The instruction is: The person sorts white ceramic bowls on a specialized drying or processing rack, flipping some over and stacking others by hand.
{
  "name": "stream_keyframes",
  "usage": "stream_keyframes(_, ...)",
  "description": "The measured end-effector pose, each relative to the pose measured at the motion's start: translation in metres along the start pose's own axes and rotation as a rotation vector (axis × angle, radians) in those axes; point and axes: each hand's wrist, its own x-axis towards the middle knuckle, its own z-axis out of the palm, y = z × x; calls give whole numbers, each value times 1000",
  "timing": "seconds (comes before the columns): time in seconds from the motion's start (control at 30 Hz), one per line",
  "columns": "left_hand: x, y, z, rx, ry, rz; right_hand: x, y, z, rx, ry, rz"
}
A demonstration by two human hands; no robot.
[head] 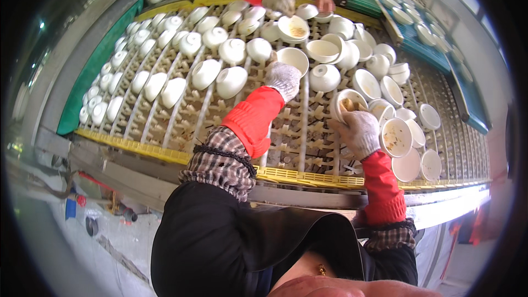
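Note:
Both my hands wear pale knit gloves and red sleeve cuffs. My left hand [284,78] grips the near left rim of a white bowl [293,60] that faces up over the pegged conveyor. My right hand [358,130] is on a tilted white bowl [339,105], with brownish matter inside by my fingers. Right of that hand, several bowls lie open side up, one with food scraps [396,137] in it. An upside-down bowl [324,78] sits between my hands. To the left, many white bowls [232,82] rest bottom up or tilted in rows between the rails.
A co-worker's gloved hand [280,3] and bare hand [325,2] are at the far edge, near a bowl with food residue [293,28]. Yellow edging [305,176] borders the near side. A blue-green belt [433,55] carries bowls at upper right. A green panel [88,78] stands left.

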Motion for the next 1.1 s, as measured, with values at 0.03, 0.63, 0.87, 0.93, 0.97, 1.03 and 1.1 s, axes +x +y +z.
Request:
stream_keyframes(0.03,-4,1,-5,-179,75,-51,-2,1,-3,2,-31,38)
stream_keyframes(0.63,-251,-126,-263,271,491,-203,-14,5,-21,157,-114,18)
stream_keyframes(0.87,-280,-151,-232,439,264,-605,-8,-19,-31,309,-150,378)
stream_keyframes(0.93,-262,-107,-238,508,335,-579,-6,-21,-27,381,-38,478)
stream_keyframes(0.97,-250,-94,-243,567,250,-659,-3,-24,-23,420,15,523)
stream_keyframes(1.03,-234,-63,-256,460,261,-675,14,-38,-28,399,-5,318)
stream_keyframes(1.1,-230,-72,-246,418,349,-617,29,-36,-15,216,83,-227)
